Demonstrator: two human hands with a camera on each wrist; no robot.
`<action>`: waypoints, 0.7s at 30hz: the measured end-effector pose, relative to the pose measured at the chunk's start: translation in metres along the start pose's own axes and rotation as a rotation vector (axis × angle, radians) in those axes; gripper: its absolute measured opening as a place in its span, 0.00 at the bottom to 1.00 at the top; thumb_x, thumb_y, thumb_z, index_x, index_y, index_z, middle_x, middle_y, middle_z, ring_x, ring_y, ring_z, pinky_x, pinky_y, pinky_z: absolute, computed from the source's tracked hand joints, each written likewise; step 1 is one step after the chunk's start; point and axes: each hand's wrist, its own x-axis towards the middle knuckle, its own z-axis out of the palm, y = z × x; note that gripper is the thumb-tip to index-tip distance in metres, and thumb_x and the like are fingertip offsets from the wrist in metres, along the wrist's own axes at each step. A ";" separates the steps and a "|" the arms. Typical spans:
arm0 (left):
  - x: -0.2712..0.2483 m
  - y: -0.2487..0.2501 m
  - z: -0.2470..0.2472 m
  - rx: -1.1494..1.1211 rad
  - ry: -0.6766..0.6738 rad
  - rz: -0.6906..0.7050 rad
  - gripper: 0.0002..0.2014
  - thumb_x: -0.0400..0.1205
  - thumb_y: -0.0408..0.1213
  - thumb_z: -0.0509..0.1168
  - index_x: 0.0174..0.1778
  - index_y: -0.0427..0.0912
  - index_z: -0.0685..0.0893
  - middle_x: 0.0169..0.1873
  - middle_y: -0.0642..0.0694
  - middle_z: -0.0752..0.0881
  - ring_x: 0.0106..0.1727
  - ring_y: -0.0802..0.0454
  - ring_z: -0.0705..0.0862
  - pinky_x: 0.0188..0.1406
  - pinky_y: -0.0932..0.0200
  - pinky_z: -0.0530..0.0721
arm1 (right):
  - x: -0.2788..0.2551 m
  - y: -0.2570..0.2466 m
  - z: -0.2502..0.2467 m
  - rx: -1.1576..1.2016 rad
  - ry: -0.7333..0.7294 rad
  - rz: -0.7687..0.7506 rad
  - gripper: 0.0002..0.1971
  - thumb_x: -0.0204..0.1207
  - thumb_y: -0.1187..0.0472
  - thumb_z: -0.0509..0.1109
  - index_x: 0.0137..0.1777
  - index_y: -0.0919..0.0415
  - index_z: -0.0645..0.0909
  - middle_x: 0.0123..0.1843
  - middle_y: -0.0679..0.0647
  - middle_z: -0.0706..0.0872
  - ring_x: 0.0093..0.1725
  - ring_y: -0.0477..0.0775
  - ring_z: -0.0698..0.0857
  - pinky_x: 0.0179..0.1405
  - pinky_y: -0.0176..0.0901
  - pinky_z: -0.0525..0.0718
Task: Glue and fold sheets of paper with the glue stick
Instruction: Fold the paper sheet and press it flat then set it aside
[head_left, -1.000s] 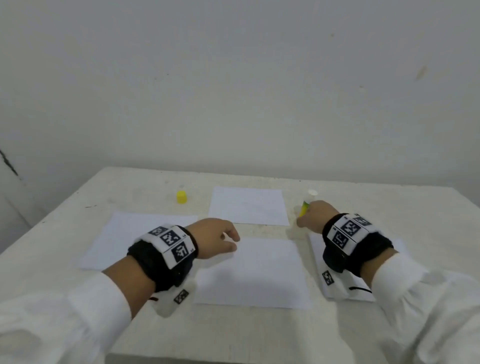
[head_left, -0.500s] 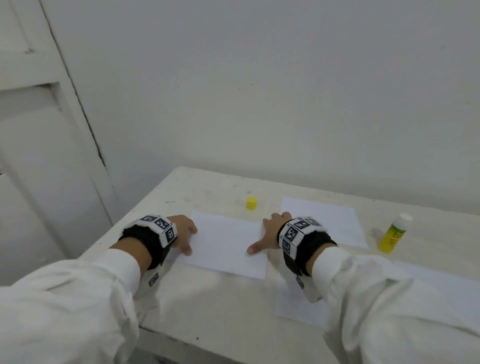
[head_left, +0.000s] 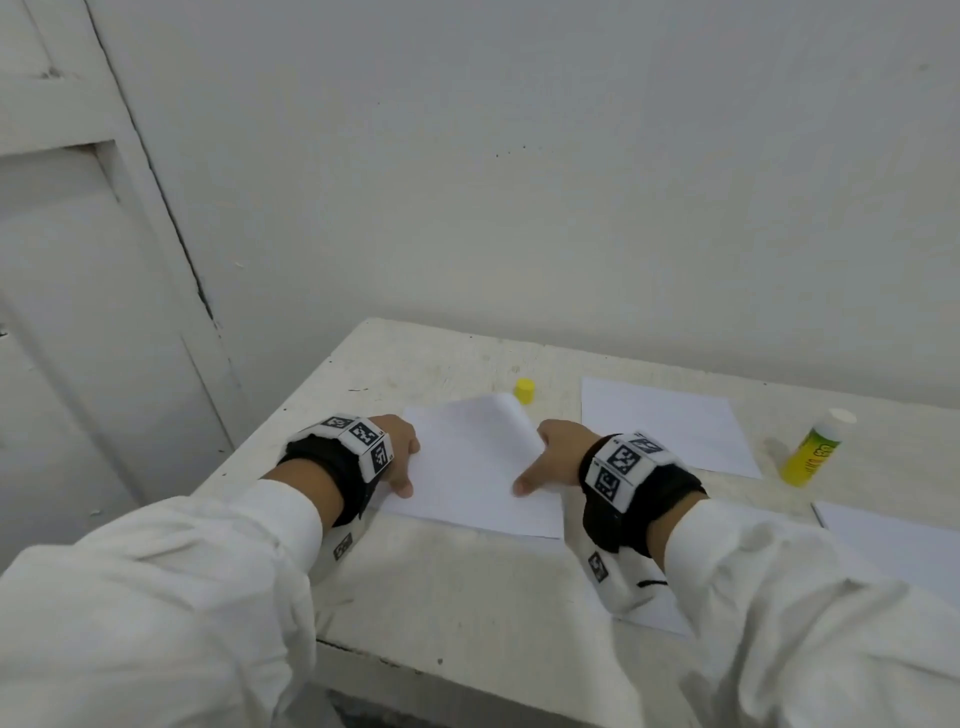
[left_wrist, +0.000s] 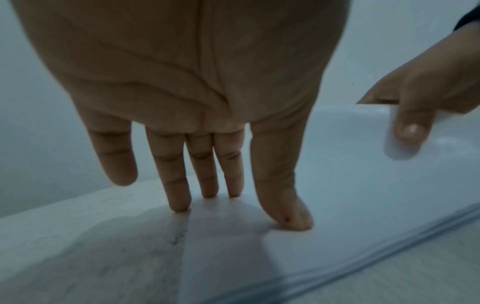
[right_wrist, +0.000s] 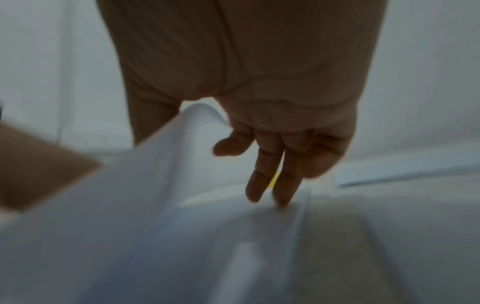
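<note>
No readable text — glue stick (head_left: 811, 451) at right of the frame has green lettering too blurred to read, wristbands (head_left: 621, 461) carry only black-and-white square marker patterns.

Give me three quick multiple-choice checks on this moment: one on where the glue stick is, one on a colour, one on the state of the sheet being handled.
1. Where is the glue stick?
A. in the right hand
B. standing on the table, right of the hands
C. lying on the folded sheet

2. What colour is the loose cap?
A. yellow
B. red
C. blue

3. How is the sheet between the hands?
A. flat
B. crumpled
C. its far edge curled over

Key: 1 B, it stands alone, upright; 2 A, plainly yellow; 3 C, the right hand lifts that edge while the left hand presses.
</note>
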 end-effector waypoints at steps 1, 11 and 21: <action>0.000 -0.001 0.001 -0.011 0.006 -0.001 0.36 0.75 0.46 0.74 0.79 0.45 0.68 0.75 0.45 0.71 0.74 0.45 0.73 0.72 0.55 0.71 | -0.003 0.001 0.000 0.188 -0.018 0.021 0.27 0.66 0.52 0.81 0.60 0.59 0.75 0.58 0.54 0.82 0.60 0.57 0.80 0.54 0.45 0.81; -0.006 -0.021 0.014 -0.385 0.126 -0.059 0.34 0.67 0.43 0.81 0.60 0.46 0.66 0.56 0.45 0.74 0.54 0.44 0.77 0.53 0.54 0.76 | -0.029 -0.003 0.025 0.723 0.057 0.080 0.13 0.67 0.69 0.75 0.52 0.68 0.83 0.57 0.65 0.86 0.57 0.67 0.85 0.61 0.62 0.83; -0.029 -0.039 0.003 -0.736 0.259 -0.003 0.15 0.75 0.31 0.75 0.57 0.43 0.86 0.55 0.45 0.81 0.55 0.48 0.81 0.59 0.60 0.75 | -0.052 -0.002 0.028 0.871 0.101 0.018 0.11 0.68 0.62 0.73 0.51 0.60 0.83 0.56 0.62 0.87 0.56 0.66 0.86 0.58 0.65 0.84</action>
